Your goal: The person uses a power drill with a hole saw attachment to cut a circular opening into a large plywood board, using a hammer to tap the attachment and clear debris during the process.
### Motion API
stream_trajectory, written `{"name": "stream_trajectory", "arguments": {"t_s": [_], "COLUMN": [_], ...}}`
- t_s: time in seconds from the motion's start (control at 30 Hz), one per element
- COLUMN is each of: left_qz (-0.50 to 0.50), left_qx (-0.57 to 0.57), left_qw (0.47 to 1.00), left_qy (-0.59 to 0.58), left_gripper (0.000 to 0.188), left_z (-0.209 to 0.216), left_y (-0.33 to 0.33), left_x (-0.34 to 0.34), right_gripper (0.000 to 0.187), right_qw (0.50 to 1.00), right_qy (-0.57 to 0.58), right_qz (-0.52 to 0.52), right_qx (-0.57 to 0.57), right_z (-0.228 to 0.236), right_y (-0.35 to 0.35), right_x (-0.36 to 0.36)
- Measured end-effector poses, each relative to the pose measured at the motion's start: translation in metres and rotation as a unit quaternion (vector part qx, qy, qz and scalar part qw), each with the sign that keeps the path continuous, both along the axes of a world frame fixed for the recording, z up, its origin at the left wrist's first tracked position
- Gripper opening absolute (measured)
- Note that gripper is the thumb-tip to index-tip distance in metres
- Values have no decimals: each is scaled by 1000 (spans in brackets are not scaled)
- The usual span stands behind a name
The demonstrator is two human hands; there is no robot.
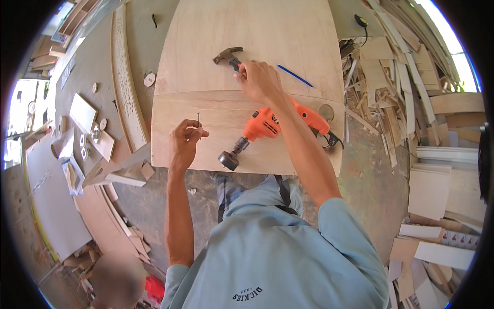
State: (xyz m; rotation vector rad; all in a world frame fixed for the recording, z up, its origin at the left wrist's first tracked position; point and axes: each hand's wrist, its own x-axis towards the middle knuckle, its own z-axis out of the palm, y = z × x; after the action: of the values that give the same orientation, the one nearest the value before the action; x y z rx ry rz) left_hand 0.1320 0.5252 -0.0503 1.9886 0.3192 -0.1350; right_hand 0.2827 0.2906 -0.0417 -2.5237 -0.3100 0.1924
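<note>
Between thumb and fingers, my left hand [185,139] pinches a thin nail [198,118] that points upward over the plywood board [206,26]. My right hand [257,80] is closed around the handle of a claw hammer [226,54], whose metal head lies to the left of the fist. Beneath my right forearm rests an orange power drill [265,123] with a round hole saw [228,160] on its front, near the board's front edge. The forearm hides part of the drill's body. Beyond my right wrist, a blue pencil [295,75] lies on the wood.
A long curved wooden strip [123,77] lies left of the board. Wood offcuts [381,87] are heaped on the right, with stacked panels [429,190] nearer me. A grey sheet [56,195] and small wood pieces cover the left floor. Someone's blurred head [118,278] shows at lower left.
</note>
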Motion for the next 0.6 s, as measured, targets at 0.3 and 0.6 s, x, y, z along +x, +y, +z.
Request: {"name": "stream_trajectory", "arguments": {"t_s": [0.3, 0.6], "left_qz": [-80, -78], "left_qx": [92, 69], "left_qw": [982, 992], "left_qy": [146, 69], "left_gripper": [18, 19], "left_z": [-4, 16], "left_y": [-42, -61], "left_x": [10, -11], "right_gripper": [58, 27], "right_qw": [996, 994], "right_qy": [16, 21], "right_qz": [-14, 46], "right_qx": [-86, -100], "right_z": [-73, -87], "right_y": [25, 2], "right_x": [46, 50]}}
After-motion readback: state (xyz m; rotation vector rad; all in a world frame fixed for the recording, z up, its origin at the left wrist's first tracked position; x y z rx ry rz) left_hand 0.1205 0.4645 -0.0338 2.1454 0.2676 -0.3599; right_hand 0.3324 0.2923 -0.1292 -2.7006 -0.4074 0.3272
